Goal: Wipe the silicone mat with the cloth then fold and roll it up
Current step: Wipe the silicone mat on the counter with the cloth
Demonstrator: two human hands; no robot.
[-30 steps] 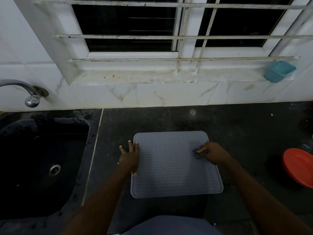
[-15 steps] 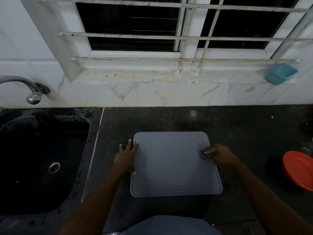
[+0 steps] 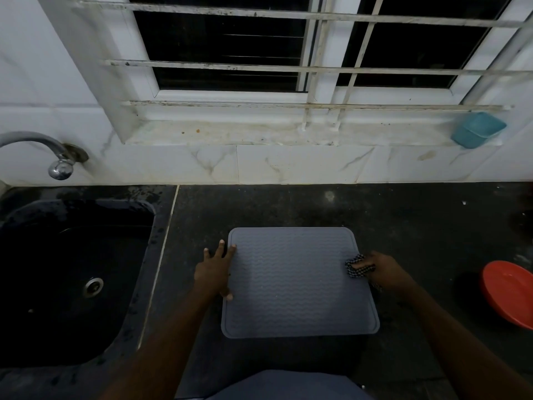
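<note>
A grey silicone mat (image 3: 297,284) with a wavy ribbed surface lies flat on the dark counter, near its front edge. My left hand (image 3: 215,271) rests flat on the mat's left edge, fingers spread, thumb on the mat. My right hand (image 3: 380,271) is at the mat's right edge, closed around a bunched black-and-white checked cloth (image 3: 356,265) that touches the mat's right border.
A dark sink (image 3: 72,281) with a drain lies to the left, a metal tap (image 3: 59,166) above it. A red bowl (image 3: 509,293) sits at the right edge of the counter. A teal container (image 3: 477,134) stands on the window sill. White tiled wall behind.
My right hand has slid the cloth from inside the mat's right part out to its right edge. The left hand has stayed on the left edge.
</note>
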